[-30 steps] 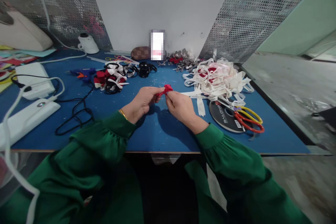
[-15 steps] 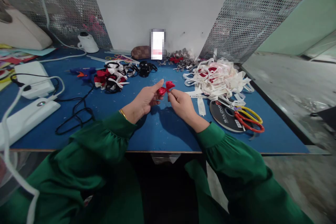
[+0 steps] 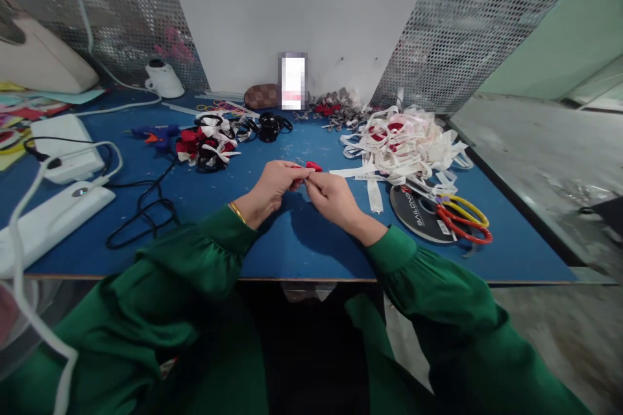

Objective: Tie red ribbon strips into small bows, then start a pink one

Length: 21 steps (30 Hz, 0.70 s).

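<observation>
A small red ribbon bow (image 3: 314, 166) is pinched between my two hands above the front middle of the blue table. My left hand (image 3: 278, 186) has its fingers closed on the bow, thumb pressed at its middle. From the other side my right hand (image 3: 337, 200) grips it too, fingertips touching those of the left. Most of the bow is hidden behind the fingers. Just right of my hands, a white printed ribbon (image 3: 353, 173) reaches out from a tangled pile of white ribbons (image 3: 403, 142).
Red-and-orange handled scissors (image 3: 462, 220) lie on a black ribbon spool (image 3: 413, 214) at right. Left are a blue glue gun (image 3: 156, 135), finished bows with hair ties (image 3: 207, 146), a white power strip (image 3: 53, 224) and cables. Metal clips (image 3: 343, 110) and a phone (image 3: 293, 81) are at the back.
My left hand has turned over, its thumb coming down to meet the right fingertips. The red bow, plainly visible before, is now mostly covered by my fingers.
</observation>
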Motion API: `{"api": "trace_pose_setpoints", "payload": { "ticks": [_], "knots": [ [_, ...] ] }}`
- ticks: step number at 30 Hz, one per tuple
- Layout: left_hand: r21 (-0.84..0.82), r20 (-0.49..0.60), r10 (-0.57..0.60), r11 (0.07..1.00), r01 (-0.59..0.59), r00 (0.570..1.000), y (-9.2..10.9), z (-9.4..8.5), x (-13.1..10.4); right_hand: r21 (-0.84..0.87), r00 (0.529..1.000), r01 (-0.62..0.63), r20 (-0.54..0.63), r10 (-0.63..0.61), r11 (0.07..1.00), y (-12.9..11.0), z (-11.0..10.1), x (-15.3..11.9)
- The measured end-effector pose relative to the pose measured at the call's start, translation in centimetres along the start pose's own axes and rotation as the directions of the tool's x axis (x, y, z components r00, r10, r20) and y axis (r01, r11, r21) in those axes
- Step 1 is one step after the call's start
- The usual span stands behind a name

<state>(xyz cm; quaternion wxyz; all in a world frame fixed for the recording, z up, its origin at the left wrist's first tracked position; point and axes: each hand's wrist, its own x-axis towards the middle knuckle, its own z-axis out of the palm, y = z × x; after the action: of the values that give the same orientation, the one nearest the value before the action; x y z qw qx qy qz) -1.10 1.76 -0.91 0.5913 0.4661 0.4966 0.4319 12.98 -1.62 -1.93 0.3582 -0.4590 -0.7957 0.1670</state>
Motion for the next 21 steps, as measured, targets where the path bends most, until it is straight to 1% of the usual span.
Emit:
{"api": "trace_pose_setpoints", "payload": {
  "ticks": [3, 6, 8, 10, 11, 13, 15, 19, 21],
  "knots": [
    [0.011, 0.015, 0.025, 1.000, -0.025, 1.000, 0.1, -0.1, 0.2, 0.089, 0.998, -0.058, -0.011, 0.059, 0.994, 0.1, 0.0, 0.0],
    [0.022, 0.019, 0.076, 0.997, -0.076, 0.997, 0.3, -0.2, 0.3, 0.175, 0.984, -0.179, 0.018, 0.178, 0.968, 0.5, -0.5, 0.2],
    [0.035, 0.008, 0.111, 0.993, -0.111, 0.994, 0.5, -0.3, 0.3, 0.263, 0.958, -0.274, -0.005, 0.286, 0.925, 0.9, -1.0, 0.4],
    [0.062, 0.021, 0.129, 0.989, -0.131, 0.991, 0.5, -0.4, 0.3, 0.399, 0.923, -0.335, -0.043, 0.382, 0.854, 1.3, -1.3, 0.7],
    [0.081, 0.036, 0.132, 0.988, -0.135, 0.991, 0.5, -0.4, 0.2, 0.479, 0.907, -0.350, -0.041, 0.418, 0.805, 1.4, -1.4, 0.8],
    [0.126, 0.077, 0.130, 0.982, -0.139, 0.989, 0.3, -0.3, 0.1, 0.615, 0.887, -0.366, 0.005, 0.461, 0.698, 1.5, -1.5, 0.9],
    [0.165, 0.114, 0.121, 0.977, -0.139, 0.986, 0.2, -0.2, 0.0, 0.702, 0.874, -0.365, 0.033, 0.484, 0.612, 1.6, -1.3, 1.0],
    [0.197, 0.175, 0.084, 0.973, -0.119, 0.981, 0.1, -0.1, -0.2, 0.778, 0.851, -0.324, -0.009, 0.524, 0.539, 1.6, -0.9, 1.0],
    [0.190, 0.204, 0.056, 0.977, -0.096, 0.977, 0.1, -0.1, -0.2, 0.802, 0.831, -0.333, 0.002, 0.556, 0.496, 1.5, -0.6, 1.0]
  ]
}}
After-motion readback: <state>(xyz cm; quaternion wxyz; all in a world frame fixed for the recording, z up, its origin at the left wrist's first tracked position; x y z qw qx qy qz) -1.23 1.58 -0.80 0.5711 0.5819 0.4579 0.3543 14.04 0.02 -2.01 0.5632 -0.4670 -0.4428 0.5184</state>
